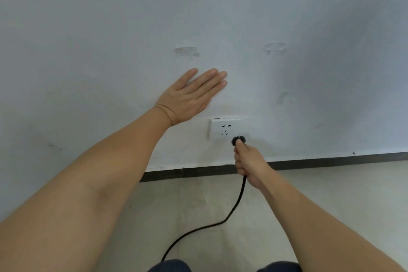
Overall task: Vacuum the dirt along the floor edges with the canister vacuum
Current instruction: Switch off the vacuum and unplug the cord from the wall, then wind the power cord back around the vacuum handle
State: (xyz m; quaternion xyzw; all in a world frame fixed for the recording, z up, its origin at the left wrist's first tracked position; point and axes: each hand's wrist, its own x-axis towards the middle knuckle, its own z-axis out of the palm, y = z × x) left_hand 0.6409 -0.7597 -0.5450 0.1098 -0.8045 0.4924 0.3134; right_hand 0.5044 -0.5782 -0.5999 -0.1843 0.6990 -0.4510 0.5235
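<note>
Head view, centre frame.

— Hands?

— My right hand [248, 164] grips the black plug [238, 140], which sits at the white socket's [225, 128] lower right corner. My left hand [191, 96], fingers straight, lies flat on the wall [88, 40] upper left of the socket.

— Cord?

— The black cord [220, 223] runs from my fist down across the floor [331, 194] to bottom centre.
</note>
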